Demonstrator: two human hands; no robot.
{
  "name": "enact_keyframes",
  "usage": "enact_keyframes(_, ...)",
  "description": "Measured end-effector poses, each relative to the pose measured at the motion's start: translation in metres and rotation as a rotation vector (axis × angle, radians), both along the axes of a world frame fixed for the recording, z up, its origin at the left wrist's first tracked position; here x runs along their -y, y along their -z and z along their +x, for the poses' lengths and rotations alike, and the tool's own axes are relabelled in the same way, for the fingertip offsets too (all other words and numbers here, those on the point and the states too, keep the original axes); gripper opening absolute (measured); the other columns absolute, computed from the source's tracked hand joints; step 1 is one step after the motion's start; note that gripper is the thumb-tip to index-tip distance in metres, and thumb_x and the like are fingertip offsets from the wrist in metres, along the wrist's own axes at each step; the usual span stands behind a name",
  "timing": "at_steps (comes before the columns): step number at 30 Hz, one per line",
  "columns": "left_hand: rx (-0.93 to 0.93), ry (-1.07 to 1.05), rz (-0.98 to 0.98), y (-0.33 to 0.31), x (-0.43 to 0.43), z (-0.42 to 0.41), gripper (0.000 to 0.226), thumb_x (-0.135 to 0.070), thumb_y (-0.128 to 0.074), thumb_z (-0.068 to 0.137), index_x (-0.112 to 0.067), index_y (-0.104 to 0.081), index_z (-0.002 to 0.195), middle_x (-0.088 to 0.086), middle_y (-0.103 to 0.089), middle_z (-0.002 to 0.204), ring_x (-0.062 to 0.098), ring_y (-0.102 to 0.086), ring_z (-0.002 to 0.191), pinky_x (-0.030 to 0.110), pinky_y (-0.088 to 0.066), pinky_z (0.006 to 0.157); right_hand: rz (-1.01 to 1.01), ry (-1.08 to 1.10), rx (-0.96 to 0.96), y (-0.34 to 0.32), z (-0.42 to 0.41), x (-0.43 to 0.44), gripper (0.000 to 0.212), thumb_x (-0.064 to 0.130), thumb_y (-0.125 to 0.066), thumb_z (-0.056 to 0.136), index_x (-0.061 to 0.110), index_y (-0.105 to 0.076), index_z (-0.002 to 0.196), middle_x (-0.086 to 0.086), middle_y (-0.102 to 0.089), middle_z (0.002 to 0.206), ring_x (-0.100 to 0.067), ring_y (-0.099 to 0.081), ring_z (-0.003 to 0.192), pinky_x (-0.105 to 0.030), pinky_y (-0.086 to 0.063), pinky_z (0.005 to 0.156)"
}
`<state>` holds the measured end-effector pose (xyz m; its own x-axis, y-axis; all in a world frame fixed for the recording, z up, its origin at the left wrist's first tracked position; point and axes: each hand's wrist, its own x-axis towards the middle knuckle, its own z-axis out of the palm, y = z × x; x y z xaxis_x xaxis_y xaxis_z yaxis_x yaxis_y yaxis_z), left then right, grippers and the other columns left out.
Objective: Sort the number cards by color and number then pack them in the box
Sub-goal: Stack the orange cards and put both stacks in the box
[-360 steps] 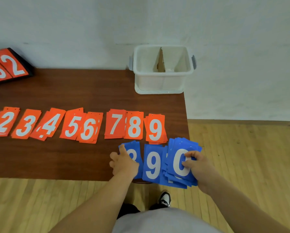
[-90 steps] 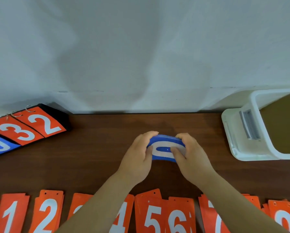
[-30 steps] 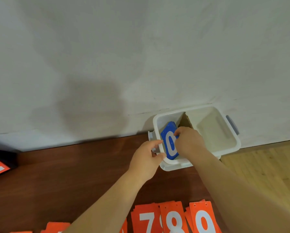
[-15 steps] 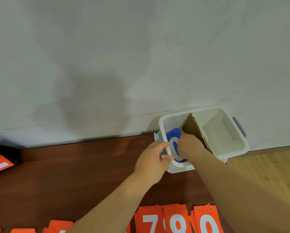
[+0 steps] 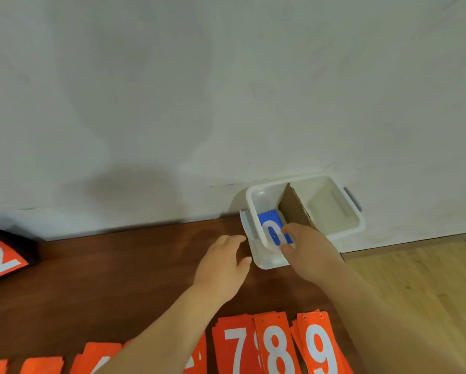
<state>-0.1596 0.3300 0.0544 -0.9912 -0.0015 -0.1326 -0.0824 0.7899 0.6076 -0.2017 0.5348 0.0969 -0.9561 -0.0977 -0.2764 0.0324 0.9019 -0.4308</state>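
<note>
Dark brown wooden table (image 5: 113,282) runs across the lower frame, white wall (image 5: 226,90) above, pale plank floor (image 5: 426,279) lower right, a black-backed scoreboard (image 5: 24,242) far left.

The blue number cards (image 5: 270,224) lie in the left compartment of the white plastic box (image 5: 327,207); the right hand (image 5: 308,251) touches them, and the left hand (image 5: 222,267) hovers beside.

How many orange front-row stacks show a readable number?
3: 7 stack, 8 stack, 9 stack, side by side at bottom right. Stacks further left are cropped or hidden behind the forearm.
</note>
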Motion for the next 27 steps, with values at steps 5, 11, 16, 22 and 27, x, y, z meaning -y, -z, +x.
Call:
enact_keyframes(5, -0.024, -0.054, -0.108, -0.005, 0.047, 0.075, 0.054, -0.048, -0.057, 0.098, -0.036, -0.042, 0.148, -0.013, -0.045, 0.147, 0.008, -0.048, 0.132, 0.030, -0.047, 0.106, -0.012, -0.035, -0.127, -0.011, 0.068, 0.024, 0.051, 0.036, -0.069, 0.091, 0.025, -0.056, 0.139, 0.003, -0.062, 0.134, -0.017, -0.058, 0.122, -0.036, -0.051, 0.104)
enact_keyframes(11, 0.035, -0.178, -0.234, 0.007, 0.126, 0.171, 0.054, -0.050, -0.057, 0.098, -0.032, -0.045, 0.148, -0.010, -0.049, 0.143, 0.008, -0.048, 0.131, 0.026, -0.043, 0.106, 0.072, -0.149, -0.055, 0.008, 0.138, 0.090, 0.060, 0.049, -0.063, 0.092, 0.035, -0.045, 0.147, 0.004, -0.039, 0.158, -0.018, -0.035, 0.146, -0.038, -0.035, 0.117)
enact_keyframes(16, 0.125, -0.241, -0.301, 0.027, 0.206, 0.235, 0.057, -0.053, -0.053, 0.097, -0.031, -0.043, 0.149, -0.007, -0.047, 0.146, 0.015, -0.046, 0.134, 0.030, -0.041, 0.109, 0.037, -0.164, 0.064, 0.035, 0.186, 0.149, 0.066, 0.054, -0.063, 0.090, 0.036, -0.042, 0.150, 0.004, -0.034, 0.162, -0.020, -0.032, 0.147, -0.036, -0.032, 0.119)
enact_keyframes(22, 0.208, -0.255, -0.359, 0.033, 0.288, 0.296, 0.060, -0.056, -0.055, 0.095, -0.031, -0.045, 0.148, -0.006, -0.049, 0.145, 0.018, -0.048, 0.133, 0.035, -0.042, 0.110, 0.011, -0.157, 0.117, 0.052, 0.238, 0.212, 0.065, 0.054, -0.063, 0.091, 0.034, -0.043, 0.149, 0.005, -0.036, 0.159, -0.019, -0.036, 0.145, -0.036, -0.034, 0.116)
enact_keyframes(27, 0.188, -0.326, -0.358, 0.023, 0.318, 0.337, 0.054, -0.052, -0.057, 0.095, -0.033, -0.046, 0.145, -0.006, -0.049, 0.144, 0.019, -0.047, 0.134, 0.036, -0.041, 0.109, 0.011, -0.203, 0.121, 0.047, 0.268, 0.240, 0.066, 0.055, -0.061, 0.091, 0.034, -0.041, 0.150, 0.005, -0.037, 0.159, -0.021, -0.037, 0.145, -0.039, -0.036, 0.116)
